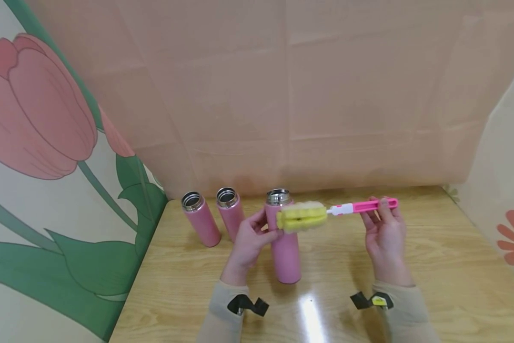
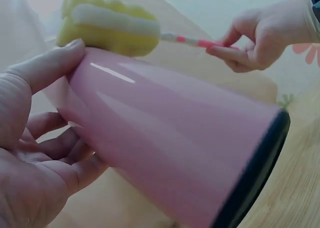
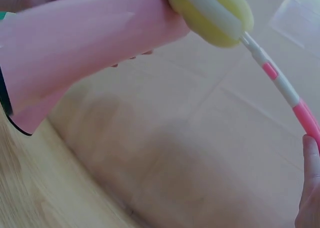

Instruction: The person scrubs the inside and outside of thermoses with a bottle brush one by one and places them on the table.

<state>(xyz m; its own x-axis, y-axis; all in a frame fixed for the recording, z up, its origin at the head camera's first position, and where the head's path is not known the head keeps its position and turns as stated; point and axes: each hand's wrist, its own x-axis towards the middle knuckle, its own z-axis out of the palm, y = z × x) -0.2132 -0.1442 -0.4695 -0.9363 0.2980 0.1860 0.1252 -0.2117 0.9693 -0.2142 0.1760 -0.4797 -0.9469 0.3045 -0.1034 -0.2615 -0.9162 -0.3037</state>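
My left hand (image 1: 251,240) grips a pink bottle (image 1: 286,257) near its top, thumb on one side and fingers round the other. The bottle has an uncovered steel mouth (image 1: 278,196) and a dark base, seen in the left wrist view. In my right hand (image 1: 385,238) is a bottle brush, pinched by its pink handle (image 1: 366,206). The brush's yellow and white sponge head (image 1: 301,216) points left, outside the bottle, in front of its upper part in the head view. Whether sponge and bottle touch, I cannot tell.
Two more pink bottles with steel mouths stand at the left, the outer bottle (image 1: 203,221) and the inner bottle (image 1: 231,214). A wooden table (image 1: 325,267) lies under everything. Behind it hangs a pinkish sheet (image 1: 325,95); a flower-patterned wall (image 1: 38,119) borders the left.
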